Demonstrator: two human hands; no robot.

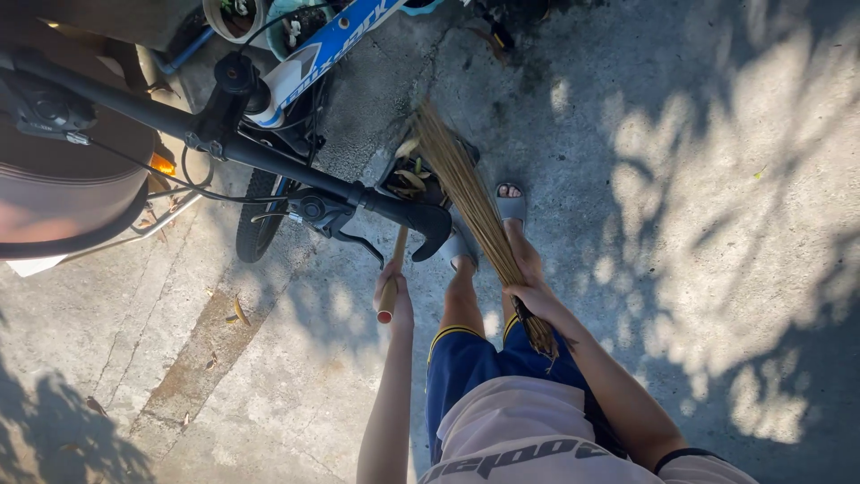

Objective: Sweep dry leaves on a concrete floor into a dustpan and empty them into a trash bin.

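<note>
Left hand (392, 300) wraps the top of a wooden handle (394, 273), closed grip. The handle runs down and away to a dustpan (414, 179) on the concrete (681, 179), near the feet. Right hand (530, 296) clamps the bound neck of a stick broom (461, 193). Broom's long axis slants away and left, bristle tips at the dustpan mouth with dry leaves. Looks like the sweep-into-pan step; next move calls for short strokes with the pan held steady. Bicycle handlebar (269, 157) crosses beyond.

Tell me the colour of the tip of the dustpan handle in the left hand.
Red, capping a tan wooden dustpan handle held by the left hand; the head view shows it.
</note>
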